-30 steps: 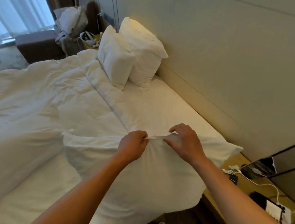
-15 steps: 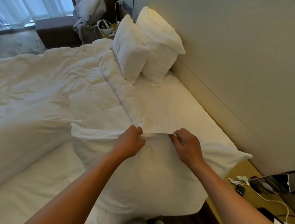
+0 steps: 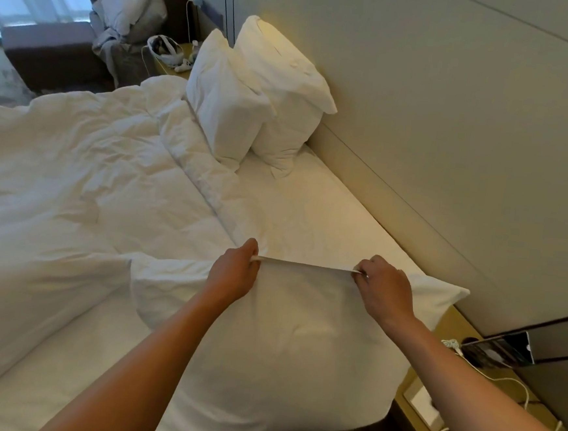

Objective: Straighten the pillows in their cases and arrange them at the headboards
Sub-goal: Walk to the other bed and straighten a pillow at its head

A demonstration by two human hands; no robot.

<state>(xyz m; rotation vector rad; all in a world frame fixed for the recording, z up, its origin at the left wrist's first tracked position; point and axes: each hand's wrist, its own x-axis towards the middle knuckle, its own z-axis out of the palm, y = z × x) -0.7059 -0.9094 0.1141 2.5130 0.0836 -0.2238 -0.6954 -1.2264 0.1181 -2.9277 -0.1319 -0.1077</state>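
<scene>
Crosswise, pillow (image 3: 285, 351) edge stretched between hands (image 3: 308, 278)

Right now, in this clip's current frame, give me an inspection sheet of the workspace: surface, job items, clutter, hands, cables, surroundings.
Surface: bed sheet, white, bare strip along the headboard panel.
Job's things: near pillow lying at the bed's near end, its case edge pulled taut; two pillows propped upright at the far end, front pillow leaning on back pillow.
Clutter: rumpled duvet; headset on far nightstand.
Hands: left hand and right hand each pinch the case edge.
Cables: white cable on near nightstand; another at the far wall.
Surroundings: armchair piled with bedding, curtained window.
</scene>
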